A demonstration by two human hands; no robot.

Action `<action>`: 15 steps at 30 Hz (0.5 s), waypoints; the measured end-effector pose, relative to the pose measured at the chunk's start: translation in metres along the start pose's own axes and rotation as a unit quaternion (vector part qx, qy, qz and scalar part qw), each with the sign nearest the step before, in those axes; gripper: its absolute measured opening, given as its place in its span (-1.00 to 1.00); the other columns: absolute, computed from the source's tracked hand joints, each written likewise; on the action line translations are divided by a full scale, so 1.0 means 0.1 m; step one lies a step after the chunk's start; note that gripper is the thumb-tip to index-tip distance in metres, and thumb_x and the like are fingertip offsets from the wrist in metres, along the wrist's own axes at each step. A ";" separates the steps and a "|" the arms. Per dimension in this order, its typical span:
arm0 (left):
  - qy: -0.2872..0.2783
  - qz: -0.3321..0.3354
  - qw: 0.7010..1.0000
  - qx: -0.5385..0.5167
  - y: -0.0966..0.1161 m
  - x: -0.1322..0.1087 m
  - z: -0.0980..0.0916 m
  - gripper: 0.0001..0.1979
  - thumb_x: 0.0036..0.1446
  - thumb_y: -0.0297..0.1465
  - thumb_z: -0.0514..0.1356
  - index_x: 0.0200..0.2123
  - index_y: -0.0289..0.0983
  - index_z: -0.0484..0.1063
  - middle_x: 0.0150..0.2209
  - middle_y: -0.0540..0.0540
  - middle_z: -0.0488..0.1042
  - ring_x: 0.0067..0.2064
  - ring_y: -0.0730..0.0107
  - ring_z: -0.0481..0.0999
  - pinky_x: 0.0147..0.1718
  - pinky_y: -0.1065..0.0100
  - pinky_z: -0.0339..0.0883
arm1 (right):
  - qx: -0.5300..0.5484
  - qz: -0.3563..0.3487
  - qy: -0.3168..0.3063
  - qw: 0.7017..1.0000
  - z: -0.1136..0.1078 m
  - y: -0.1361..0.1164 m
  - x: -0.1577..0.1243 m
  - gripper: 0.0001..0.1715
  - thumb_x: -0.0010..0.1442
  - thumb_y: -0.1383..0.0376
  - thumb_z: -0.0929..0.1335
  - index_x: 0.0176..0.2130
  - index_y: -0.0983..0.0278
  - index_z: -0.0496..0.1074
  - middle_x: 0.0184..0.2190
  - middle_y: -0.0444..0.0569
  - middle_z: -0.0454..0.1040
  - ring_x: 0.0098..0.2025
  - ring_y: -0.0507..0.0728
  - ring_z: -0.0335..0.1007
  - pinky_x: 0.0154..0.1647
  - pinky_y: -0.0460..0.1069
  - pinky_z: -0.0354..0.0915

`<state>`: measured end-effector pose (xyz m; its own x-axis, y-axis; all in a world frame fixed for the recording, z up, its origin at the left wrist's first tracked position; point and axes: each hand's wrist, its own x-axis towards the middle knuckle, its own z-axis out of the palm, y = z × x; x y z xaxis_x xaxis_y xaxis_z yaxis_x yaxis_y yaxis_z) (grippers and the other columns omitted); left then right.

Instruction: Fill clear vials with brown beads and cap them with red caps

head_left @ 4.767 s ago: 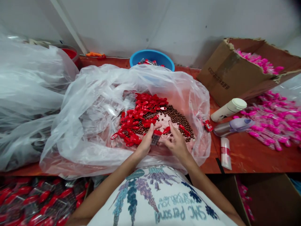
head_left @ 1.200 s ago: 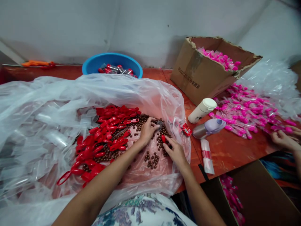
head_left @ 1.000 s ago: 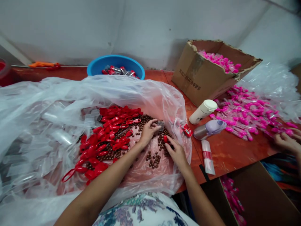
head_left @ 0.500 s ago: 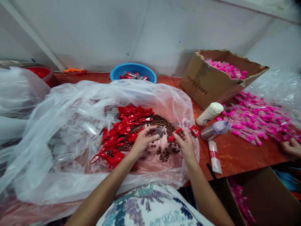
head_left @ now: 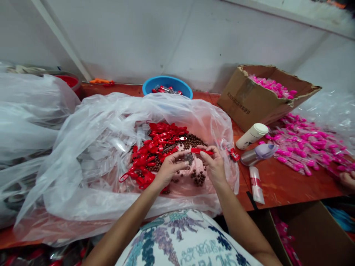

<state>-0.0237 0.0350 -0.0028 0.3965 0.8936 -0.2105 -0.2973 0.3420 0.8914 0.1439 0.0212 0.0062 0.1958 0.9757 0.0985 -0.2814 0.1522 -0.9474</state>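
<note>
My left hand is closed on a small clear plastic container that looks dark with brown balls inside. Between the fingers of my right hand is a red plastic cap, held just above and to the right of the container, apart from it. Below them, loose brown balls lie on a clear plastic sheet. A heap of red plastic caps sits left of my hands. Farther left are clear empty containers, partly covered by the sheet.
A blue basin holding filled red-capped containers stands at the back. To the right are a cardboard box, a white bottle, a lilac-topped flask, a clear tube and many pink items. Another person's hand shows at the right edge.
My right hand has turned the red cap from a slant to nearly level, closer above the container. My left hand still holds the container. The whole view has shifted slightly.
</note>
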 end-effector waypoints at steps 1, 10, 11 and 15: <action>0.002 -0.002 1.000 0.001 0.00 -0.01 -0.01 -0.52 -0.13 -0.39 0.36 -0.05 -0.25 0.47 -0.15 -0.13 0.54 -0.19 0.30 0.51 -0.19 0.29 0.40 | -0.016 -0.007 -0.012 1.000 0.02 0.01 -0.01 -0.79 0.09 0.28 0.39 -0.29 0.19 0.26 -0.16 -0.08 0.52 -0.11 0.13 0.46 0.00 0.14 0.36; 0.012 0.004 1.000 -0.007 -0.01 -0.09 -0.08 -0.52 -0.14 -0.36 0.38 -0.07 -0.28 0.49 -0.13 -0.16 0.54 -0.20 0.27 0.52 -0.23 0.28 0.42 | -0.228 -0.109 -0.161 0.954 -0.10 -0.05 -0.02 -0.76 0.14 0.26 0.38 -0.13 0.13 0.51 -0.11 -0.06 0.53 -0.02 0.16 0.43 0.09 0.16 0.30; 0.011 -0.003 1.000 -0.014 0.00 -0.10 -0.08 -0.52 -0.15 -0.35 0.38 -0.08 -0.28 0.50 -0.14 -0.16 0.54 -0.21 0.26 0.52 -0.25 0.27 0.43 | -0.241 -0.125 -0.176 0.946 -0.12 -0.06 -0.01 -0.75 0.15 0.26 0.38 -0.13 0.12 0.51 -0.11 -0.06 0.53 -0.04 0.16 0.43 0.06 0.15 0.32; 0.022 -0.029 0.999 -0.026 0.00 -0.15 -0.06 -0.51 -0.17 -0.34 0.39 -0.09 -0.27 0.50 -0.16 -0.15 0.53 -0.24 0.25 0.52 -0.32 0.28 0.46 | -0.304 -0.178 -0.230 0.907 -0.17 -0.06 -0.02 -0.64 0.14 0.22 0.39 -0.02 0.10 0.44 -0.07 -0.03 0.48 0.00 0.17 0.39 0.07 0.16 0.30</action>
<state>-0.0348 0.0236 -0.0023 0.3764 0.8832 -0.2799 -0.3205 0.4076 0.8551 0.1616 0.0158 0.0068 -0.2803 0.8658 0.4145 0.3197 0.4913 -0.8102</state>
